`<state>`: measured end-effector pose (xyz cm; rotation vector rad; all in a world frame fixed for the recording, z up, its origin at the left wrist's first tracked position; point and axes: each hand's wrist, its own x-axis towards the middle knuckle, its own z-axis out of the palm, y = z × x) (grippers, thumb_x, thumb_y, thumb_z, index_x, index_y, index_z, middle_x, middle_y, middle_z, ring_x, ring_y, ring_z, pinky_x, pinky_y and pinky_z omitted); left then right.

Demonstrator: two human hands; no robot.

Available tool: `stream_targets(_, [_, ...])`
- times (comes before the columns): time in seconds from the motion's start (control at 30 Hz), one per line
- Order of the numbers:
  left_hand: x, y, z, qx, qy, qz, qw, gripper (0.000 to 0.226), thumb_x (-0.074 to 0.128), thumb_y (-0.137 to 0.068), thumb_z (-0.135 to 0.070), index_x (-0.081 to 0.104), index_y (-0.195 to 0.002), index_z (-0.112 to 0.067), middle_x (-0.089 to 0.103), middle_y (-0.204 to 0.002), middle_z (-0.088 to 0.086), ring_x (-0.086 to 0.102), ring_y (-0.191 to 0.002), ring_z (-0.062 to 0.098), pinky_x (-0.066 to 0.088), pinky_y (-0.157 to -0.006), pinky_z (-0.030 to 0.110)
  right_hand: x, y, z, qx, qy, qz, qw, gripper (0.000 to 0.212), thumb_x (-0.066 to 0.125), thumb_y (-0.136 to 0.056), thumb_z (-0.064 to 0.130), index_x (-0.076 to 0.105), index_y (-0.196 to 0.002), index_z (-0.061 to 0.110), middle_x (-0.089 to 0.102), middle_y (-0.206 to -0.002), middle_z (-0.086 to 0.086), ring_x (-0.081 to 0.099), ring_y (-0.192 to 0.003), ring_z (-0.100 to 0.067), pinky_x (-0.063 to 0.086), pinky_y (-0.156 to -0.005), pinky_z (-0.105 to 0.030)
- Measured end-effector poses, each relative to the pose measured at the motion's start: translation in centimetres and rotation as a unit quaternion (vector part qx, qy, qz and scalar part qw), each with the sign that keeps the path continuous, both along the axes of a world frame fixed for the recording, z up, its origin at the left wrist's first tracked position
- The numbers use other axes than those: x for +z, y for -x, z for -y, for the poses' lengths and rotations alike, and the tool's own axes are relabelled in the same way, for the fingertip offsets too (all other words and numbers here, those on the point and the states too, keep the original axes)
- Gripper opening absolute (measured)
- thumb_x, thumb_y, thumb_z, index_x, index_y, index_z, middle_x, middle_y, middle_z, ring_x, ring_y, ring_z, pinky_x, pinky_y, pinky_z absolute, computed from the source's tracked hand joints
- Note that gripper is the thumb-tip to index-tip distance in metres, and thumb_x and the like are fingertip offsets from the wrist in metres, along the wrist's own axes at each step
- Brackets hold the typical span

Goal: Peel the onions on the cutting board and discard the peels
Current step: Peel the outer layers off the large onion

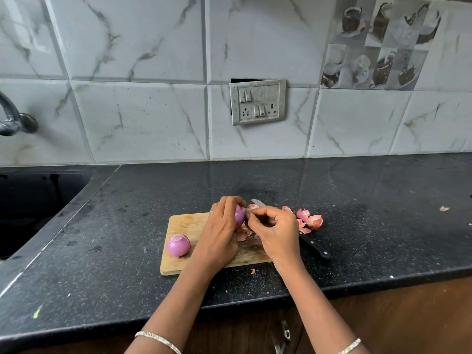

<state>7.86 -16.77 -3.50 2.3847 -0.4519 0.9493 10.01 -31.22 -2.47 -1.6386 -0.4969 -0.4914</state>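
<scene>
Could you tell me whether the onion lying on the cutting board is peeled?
Peeled: the onion on the cutting board shows smooth purple flesh.

The wall was clad in glossy white marble-effect tiles with grey veining. A decorative tile panel printed with cups occupied the upper right. A metal switch and socket plate sat slightly askew at centre, with a dark gap behind its top edge. The counter was speckled black stone, marked with damp spots. A dark sink lay at left beneath a wall-mounted metal tap. Brown cabinet fronts ran below.
</scene>
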Motion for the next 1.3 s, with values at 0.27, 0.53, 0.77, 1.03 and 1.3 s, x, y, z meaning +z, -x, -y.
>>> stream_targets(0.27, [-0.2,0.0,-0.1,-0.01,0.008,-0.016,1.0,0.063,0.057,-0.075,0.01,0.043,-0.133,-0.01,0.05,-0.129,0.005,0.049,-0.115,0.02,0.037,-0.095,0.022,-0.4,0.1,-0.7,-0.117,0.085,0.123,0.982,0.012,0.075,-0.074,0.002,0.07,-0.074,0.013,0.069,-0.071,0.008,0.065,-0.063,-0.007,0.055,-0.059,-0.03])
stream_targets(0.53, [0.0,0.0,-0.3,-0.037,0.053,-0.065,0.996,0.065,0.075,-0.076,0.001,0.046,-0.132,-0.013,0.051,-0.133,-0.001,0.052,-0.118,0.014,0.04,-0.09,0.017,-0.7,-0.4,-0.6,-0.129,0.062,0.078,0.987,0.013,0.073,-0.074,0.0,0.07,-0.076,0.012,0.07,-0.071,0.008,0.066,-0.063,-0.008,0.055,-0.062,-0.025])
stream_targets(0.77, [0.9,0.4,-0.4,-0.037,0.136,-0.074,0.987,0.073,0.093,-0.071,-0.021,0.038,-0.119,-0.027,0.057,-0.124,-0.016,0.06,-0.096,0.004,0.043,-0.078,0.007,-0.9,-1.1,-0.1,-0.149,0.056,0.031,0.987,0.011,0.078,-0.078,0.005,0.071,-0.075,0.013,0.067,-0.068,0.015,0.067,-0.07,-0.002,0.048,-0.062,-0.012])
stream_targets(1.03, [0.8,0.3,-0.4,-0.033,0.138,-0.069,0.988,0.074,0.09,-0.074,-0.019,0.034,-0.12,-0.032,0.055,-0.122,-0.011,0.053,-0.103,0.002,0.04,-0.087,0.006,-0.9,-1.0,-0.1,-0.113,0.046,0.041,0.992,0.014,0.075,-0.084,0.0,0.074,-0.093,0.011,0.074,-0.082,0.009,0.07,-0.075,0.0,0.054,-0.067,-0.013])
stream_targets(1.3, [0.3,-0.2,-0.8,-0.03,0.129,-0.066,0.989,0.069,0.083,-0.075,-0.005,0.039,-0.124,-0.026,0.055,-0.122,-0.006,0.05,-0.108,0.001,0.033,-0.091,0.001,-0.4,-0.2,-0.4,-0.029,0.047,0.066,0.996,0.02,0.076,-0.09,0.016,0.079,-0.109,0.017,0.076,-0.103,0.012,0.07,-0.096,0.003,0.057,-0.079,-0.021])
